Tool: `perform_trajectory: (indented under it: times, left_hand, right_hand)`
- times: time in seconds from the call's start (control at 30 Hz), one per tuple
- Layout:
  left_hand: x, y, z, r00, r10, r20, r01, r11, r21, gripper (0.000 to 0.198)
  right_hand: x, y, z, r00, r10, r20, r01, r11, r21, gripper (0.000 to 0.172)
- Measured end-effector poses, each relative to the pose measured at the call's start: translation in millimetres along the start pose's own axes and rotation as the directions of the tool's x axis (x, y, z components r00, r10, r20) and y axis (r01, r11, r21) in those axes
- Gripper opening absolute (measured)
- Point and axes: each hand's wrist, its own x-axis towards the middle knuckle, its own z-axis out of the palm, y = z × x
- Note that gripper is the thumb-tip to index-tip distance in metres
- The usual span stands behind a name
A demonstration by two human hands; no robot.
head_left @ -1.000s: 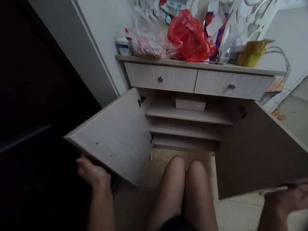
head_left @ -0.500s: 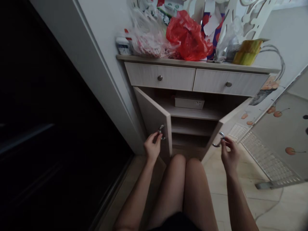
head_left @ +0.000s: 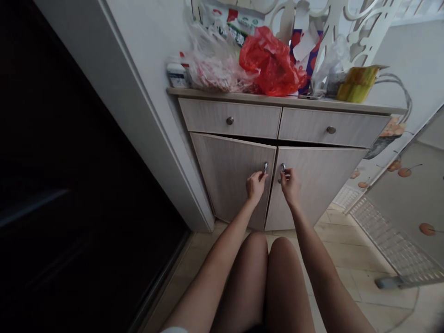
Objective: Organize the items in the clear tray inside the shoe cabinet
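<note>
A pale wood-grain cabinet stands in front of my knees, its left door (head_left: 229,171) and right door (head_left: 322,180) nearly closed, with a dark gap along their tops. My left hand (head_left: 255,186) is closed on the metal handle (head_left: 265,166) of the left door. With fingers pinched, my right hand (head_left: 290,184) grips the other handle (head_left: 283,167) on the right door. The two hands are close together on either side of the seam. Shelves inside are hidden behind the doors.
Two drawers with round knobs (head_left: 230,120) sit above the doors. On the cabinet top (head_left: 291,101) lie a red plastic bag (head_left: 270,64), a clear bag (head_left: 218,69), a white bottle (head_left: 177,75) and a yellow packet (head_left: 357,84). A white panel with cherry pictures (head_left: 416,185) stands at right.
Both doors have swung inward from wide open to almost closed, each hand staying on its handle. My hands have come together toward the middle, and the shelves and box are now covered.
</note>
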Motion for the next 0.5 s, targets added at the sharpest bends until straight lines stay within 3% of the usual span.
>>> perform_trajectory:
  times: [0.2, 0.5]
  left_hand:
    - [21, 1, 13.5, 0.998, -0.028, 0.063, 0.024, 0.998, 0.060, 0.012]
    - [41, 0, 24.5, 0.991, -0.045, 0.126, 0.027, 0.990, 0.139, 0.018]
  right_hand:
    - [25, 14, 23, 0.999, -0.032, 0.007, 0.031, 0.999, 0.018, 0.044]
    - [49, 29, 38, 0.999, -0.041, 0.023, 0.041, 0.999, 0.010, 0.034]
